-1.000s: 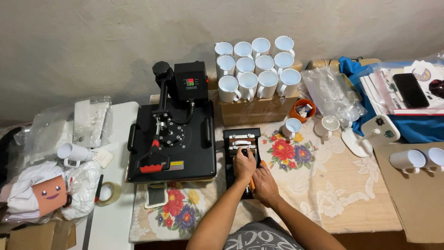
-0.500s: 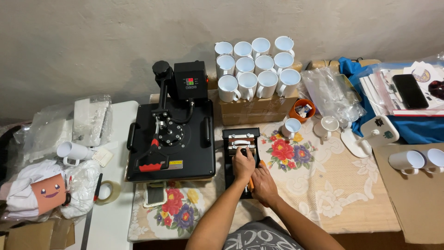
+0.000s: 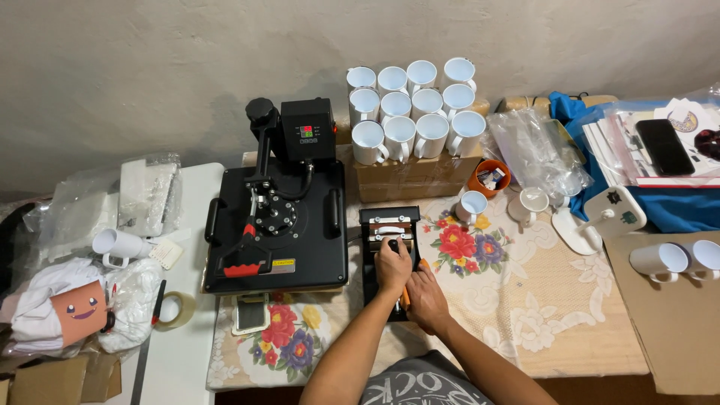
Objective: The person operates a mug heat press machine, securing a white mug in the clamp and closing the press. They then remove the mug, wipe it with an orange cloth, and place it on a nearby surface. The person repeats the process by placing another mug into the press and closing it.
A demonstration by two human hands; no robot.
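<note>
Mug press (image 3: 389,229), right of the flat press (image 3: 277,225), looks heavy, rigid; left hand (image 3: 393,266) grips its handle (image 3: 393,245), right hand (image 3: 426,298) closed around orange tool (image 3: 406,295).

Black flat press (image 3: 279,232) left of centre on floral cloth (image 3: 525,300). Twelve white mugs (image 3: 412,112) stacked on a cardboard box (image 3: 416,176) at the wall. Orange cup (image 3: 487,176), two loose mugs (image 3: 499,206) beside it. Tape roll (image 3: 176,310) and bagged cloth (image 3: 75,217) far left. Phone (image 3: 664,146) on papers, right.
</note>
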